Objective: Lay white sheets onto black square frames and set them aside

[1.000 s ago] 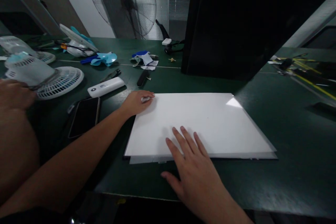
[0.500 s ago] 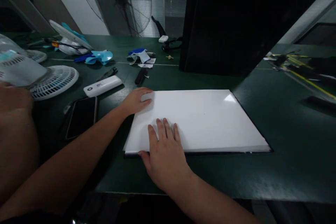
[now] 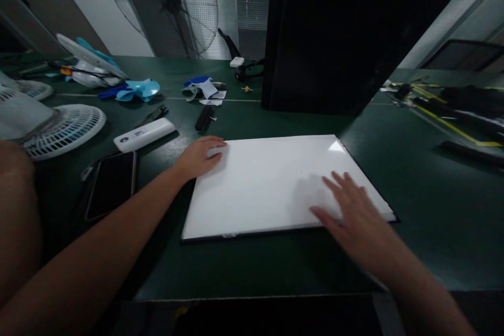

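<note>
A white rectangular sheet on a thin dark panel (image 3: 271, 184) lies flat on the green table (image 3: 425, 210). My left hand (image 3: 199, 155) rests on its far left corner, fingers curled lightly over the edge. My right hand (image 3: 352, 215) lies flat, fingers spread, on the sheet's near right part, slightly blurred. Neither hand grips anything.
Left of the sheet lie a dark phone (image 3: 110, 184), a white power bank (image 3: 144, 134) and a white fan grille (image 3: 59, 131). Blue fan blades (image 3: 136, 89) and small parts sit farther back. A tall black panel (image 3: 334, 37) stands behind. Another person's arm (image 3: 16, 220) is at left.
My right hand slid from the sheet's near left edge across to its near right part. The white sheet now sits squarely on the dark panel. My left hand stayed on the far left corner.
</note>
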Demonstrator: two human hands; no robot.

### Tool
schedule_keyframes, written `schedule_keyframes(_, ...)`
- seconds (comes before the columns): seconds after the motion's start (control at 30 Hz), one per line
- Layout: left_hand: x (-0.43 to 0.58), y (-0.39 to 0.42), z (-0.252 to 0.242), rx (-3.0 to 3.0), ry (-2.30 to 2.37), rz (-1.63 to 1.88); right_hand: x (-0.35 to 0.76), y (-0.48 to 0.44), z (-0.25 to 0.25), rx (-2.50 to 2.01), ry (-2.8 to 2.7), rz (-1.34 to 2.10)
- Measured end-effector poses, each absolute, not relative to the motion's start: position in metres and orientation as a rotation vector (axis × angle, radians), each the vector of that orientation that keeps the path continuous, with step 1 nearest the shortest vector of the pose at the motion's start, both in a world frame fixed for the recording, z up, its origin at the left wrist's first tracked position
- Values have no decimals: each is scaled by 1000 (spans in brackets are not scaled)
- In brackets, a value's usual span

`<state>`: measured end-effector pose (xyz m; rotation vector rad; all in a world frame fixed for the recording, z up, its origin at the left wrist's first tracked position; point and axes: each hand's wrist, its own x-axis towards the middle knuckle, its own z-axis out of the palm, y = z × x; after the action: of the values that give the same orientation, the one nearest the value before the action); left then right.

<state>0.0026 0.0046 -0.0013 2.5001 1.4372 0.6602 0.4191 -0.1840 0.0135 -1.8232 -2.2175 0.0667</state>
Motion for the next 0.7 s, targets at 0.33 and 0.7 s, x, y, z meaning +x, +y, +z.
schedule_keyframes(0.33, 1, 5, -1, 2527, 1333, 661, 577, 18, 13, -1804, -2101, 290)
schedule_keyframes(0.7, 6, 3, 5, 2509, 1373, 593, 584, 35, -13, -1531, -2265, 282)
